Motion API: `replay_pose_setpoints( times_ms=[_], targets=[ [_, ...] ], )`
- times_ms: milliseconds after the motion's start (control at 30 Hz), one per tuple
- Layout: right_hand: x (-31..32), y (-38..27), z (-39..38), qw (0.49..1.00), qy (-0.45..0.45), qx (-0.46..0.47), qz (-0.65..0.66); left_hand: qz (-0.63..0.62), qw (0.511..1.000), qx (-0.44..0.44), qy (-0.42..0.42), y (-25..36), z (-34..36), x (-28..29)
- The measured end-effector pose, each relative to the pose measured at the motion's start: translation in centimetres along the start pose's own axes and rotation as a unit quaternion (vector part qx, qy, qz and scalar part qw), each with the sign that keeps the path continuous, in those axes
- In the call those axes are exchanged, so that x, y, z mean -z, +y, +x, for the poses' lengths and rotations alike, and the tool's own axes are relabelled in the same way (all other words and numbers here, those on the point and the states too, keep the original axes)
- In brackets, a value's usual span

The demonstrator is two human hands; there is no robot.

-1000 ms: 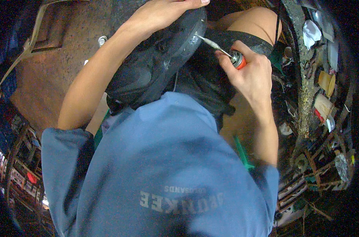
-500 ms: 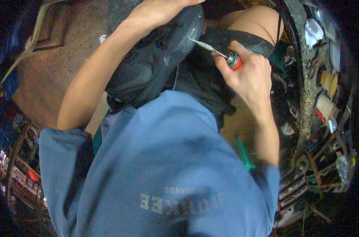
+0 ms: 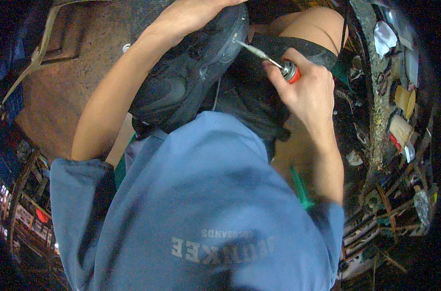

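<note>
A black, bulky object (image 3: 167,87) with a curved edge and pale smears lies across my lap. My left hand (image 3: 196,12) reaches over its top, its fingertips cut off or hidden at the upper edge of the view. In my right hand (image 3: 310,82) is a small red-and-silver can (image 3: 291,75), along with a slim rod with a pale brush tip (image 3: 249,48) that angles up-left to the smeared curved edge. My bare knee (image 3: 312,26) and black shorts (image 3: 317,48) are just beyond that hand.
A brown speckled surface (image 3: 70,97) is at the left. At the right, a rough dark ledge (image 3: 375,136) has a white crumpled item (image 3: 384,39), a yellow piece (image 3: 404,99) and scraps beside it. A green object (image 3: 300,186) is by my right forearm. Cluttered racks are at both lower sides.
The brush tip has shifted a little along the curved edge, first down-left, then back up. My left hand has slid slightly left with the black object's edge.
</note>
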State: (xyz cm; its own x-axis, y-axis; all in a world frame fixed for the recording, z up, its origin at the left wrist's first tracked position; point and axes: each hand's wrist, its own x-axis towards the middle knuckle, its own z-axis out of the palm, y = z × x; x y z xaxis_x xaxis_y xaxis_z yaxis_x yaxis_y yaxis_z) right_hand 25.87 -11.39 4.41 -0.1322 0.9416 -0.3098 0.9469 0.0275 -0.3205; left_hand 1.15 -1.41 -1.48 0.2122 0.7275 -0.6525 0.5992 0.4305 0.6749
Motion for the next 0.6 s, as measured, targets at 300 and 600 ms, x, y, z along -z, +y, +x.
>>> replay_pose_setpoints(
  times_ms=[300, 600],
  targets=[
    [0.4, -0.2, 0.1, 1.0, -0.005, -0.007, 0.006, 0.01, 1.0, -0.014, 0.024, -0.2, -0.1, 0.0],
    [0.3, -0.7, 0.7, 1.0, -0.002, -0.016, 0.008, -0.023, 0.999, -0.045, -0.011, 0.8, -1.6, 0.5]
  ],
)
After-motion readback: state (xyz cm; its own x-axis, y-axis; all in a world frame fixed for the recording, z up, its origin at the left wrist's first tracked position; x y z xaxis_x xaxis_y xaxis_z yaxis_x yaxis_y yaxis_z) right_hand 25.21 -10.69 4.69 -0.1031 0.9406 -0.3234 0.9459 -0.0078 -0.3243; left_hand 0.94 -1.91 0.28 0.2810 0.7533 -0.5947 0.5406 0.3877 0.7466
